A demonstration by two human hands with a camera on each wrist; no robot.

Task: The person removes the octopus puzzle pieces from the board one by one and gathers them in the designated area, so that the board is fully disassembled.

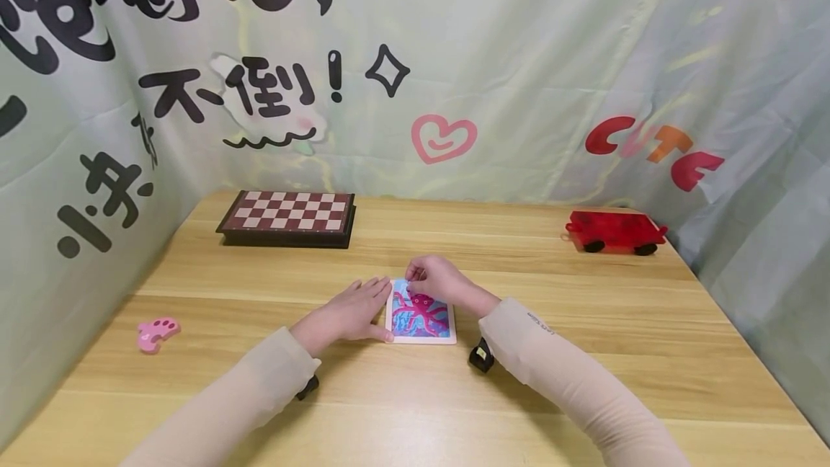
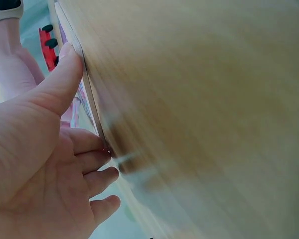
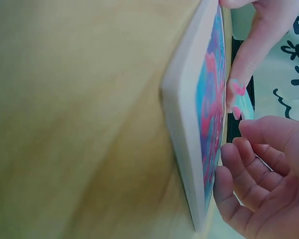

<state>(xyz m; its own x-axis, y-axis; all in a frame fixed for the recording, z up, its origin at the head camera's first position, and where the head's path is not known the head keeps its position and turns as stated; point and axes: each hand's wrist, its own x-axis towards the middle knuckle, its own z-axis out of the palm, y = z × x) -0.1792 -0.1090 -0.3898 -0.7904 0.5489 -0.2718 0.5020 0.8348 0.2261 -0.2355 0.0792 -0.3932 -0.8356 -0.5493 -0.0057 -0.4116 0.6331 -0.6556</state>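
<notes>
A small square puzzle board [image 1: 422, 339] with a pink octopus on blue lies on the table, its pale rim showing. My left hand [image 1: 350, 314] rests along the board's left side, fingers outstretched; in the left wrist view the thumb [image 2: 70, 69] presses the edge. Over the board's far left part, my right hand [image 1: 444, 283] pinches a puzzle piece [image 3: 244, 102], light blue with pink patches. In the right wrist view this piece stands up from the thumb tip, close to the picture. The right hand hides the board's upper right corner.
A chessboard box [image 1: 292, 216] sits at the back left of the wooden table. At the back right stands a red toy wagon [image 1: 612, 229] with black wheels. A pink spotted toy piece [image 1: 155, 334] lies near the left edge. Printed cloth hangs behind and beside the table.
</notes>
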